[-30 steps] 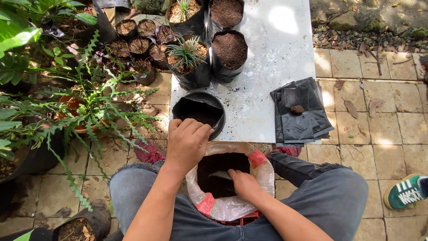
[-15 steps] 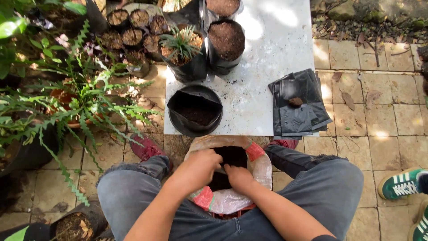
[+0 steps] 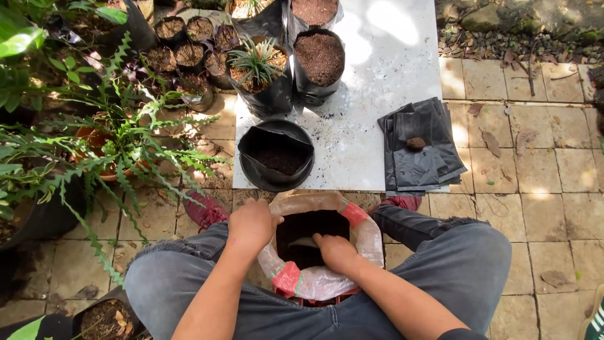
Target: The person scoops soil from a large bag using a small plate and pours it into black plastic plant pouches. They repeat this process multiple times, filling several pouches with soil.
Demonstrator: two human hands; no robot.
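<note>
Your left hand [image 3: 251, 223] gripping the soil sack [image 3: 362, 236] rim, right hand [image 3: 336, 252] inside, grip unclear, black grow bag [image 3: 277, 154] on white slab [image 3: 390, 63], paved garden floor [image 3: 535, 176], ferns [image 3: 119, 138] left.

A white slab [image 3: 377, 94] lies flat on the paved floor [image 3: 535, 176]. On the slab stand an open black grow bag [image 3: 277, 154] with a little soil, two filled grow bags [image 3: 318, 60], and a stack of folded black bags [image 3: 418, 148], amid scattered soil crumbs.

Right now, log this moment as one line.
left hand: on sack rim | right hand: inside sack, in soil | grow bag: open, part-filled, on white slab
</note>
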